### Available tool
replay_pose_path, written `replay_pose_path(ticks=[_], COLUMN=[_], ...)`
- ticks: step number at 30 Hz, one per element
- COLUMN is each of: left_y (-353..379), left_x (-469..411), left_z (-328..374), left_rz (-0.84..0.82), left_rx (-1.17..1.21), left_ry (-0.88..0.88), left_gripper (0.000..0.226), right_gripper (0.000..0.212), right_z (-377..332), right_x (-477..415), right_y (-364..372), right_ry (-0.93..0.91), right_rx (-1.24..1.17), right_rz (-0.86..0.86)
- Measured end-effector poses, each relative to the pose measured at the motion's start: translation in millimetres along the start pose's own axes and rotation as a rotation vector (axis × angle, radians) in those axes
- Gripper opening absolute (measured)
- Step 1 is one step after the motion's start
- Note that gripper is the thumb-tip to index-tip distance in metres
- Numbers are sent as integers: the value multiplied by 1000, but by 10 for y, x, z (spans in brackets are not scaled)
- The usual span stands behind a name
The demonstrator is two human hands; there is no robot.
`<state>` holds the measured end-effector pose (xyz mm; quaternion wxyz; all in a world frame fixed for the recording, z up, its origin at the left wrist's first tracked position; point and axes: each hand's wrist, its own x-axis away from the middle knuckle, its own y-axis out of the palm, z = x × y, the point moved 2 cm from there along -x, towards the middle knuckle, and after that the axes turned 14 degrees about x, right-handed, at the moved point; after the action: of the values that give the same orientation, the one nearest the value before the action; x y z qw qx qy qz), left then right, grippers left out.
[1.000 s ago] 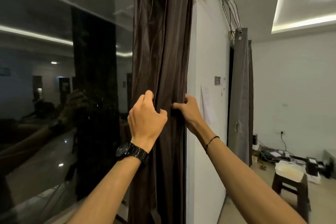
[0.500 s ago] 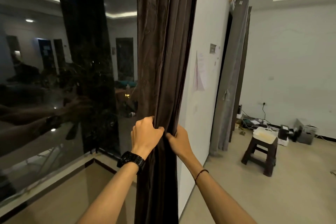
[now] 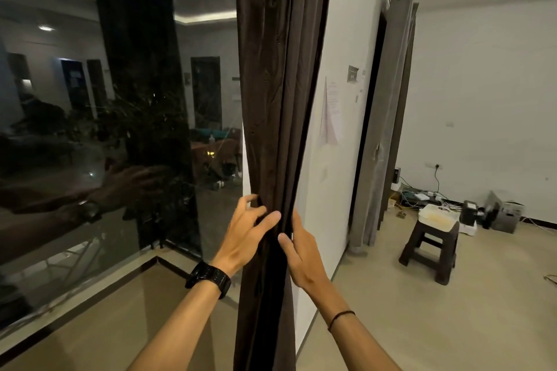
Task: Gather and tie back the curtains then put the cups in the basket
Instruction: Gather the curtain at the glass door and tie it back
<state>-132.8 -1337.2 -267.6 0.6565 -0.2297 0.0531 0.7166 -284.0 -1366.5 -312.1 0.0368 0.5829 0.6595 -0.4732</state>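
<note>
Head view: our left grip [image 3: 247, 232] rests fingers-apart on the gathered brown curtain [image 3: 280, 99]; our right grip [image 3: 303, 253] is clamped around its edge.

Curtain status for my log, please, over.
Left hand spread, touching curtain. Right hand grips its edge. Curtain gathered, not yet tied. Nothing blocking.
</note>
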Motion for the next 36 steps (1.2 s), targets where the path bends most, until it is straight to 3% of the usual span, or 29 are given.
replay_pose_path(ticks=[2,5,9,13,20,29,32,36], left_y=[5,26,121,217,238,368,410,419], left_x=[33,17,103,205,220,262,205,150], left_z=[-18,-121,-303,-388,-369,-464,-559,-642], left_rz=[-14,-70,-83,-97,-126,-154,-154,-29], left_rx=[132,33,-80,-1,91,156,131,-14], left_ry=[-41,-81,-94,-94,-133,-157,-104,16], left_gripper=[30,25,53,72,78,74,72,76], right_gripper=[68,77,87,73,56,69,64,65], right_z=[-52,-81,18,-20,93,162,221,240], right_x=[101,127,121,111,41,-9,-37,-36], right_y=[-10,-19,-22,-33,-48,-5,-1,-81], right_ry=[-15,15,26,46,97,163,178,120], right_rx=[-58,-11,15,-28,11,80,111,64], right_rz=[-16,-30,-36,-56,-48,-49,-80,-190])
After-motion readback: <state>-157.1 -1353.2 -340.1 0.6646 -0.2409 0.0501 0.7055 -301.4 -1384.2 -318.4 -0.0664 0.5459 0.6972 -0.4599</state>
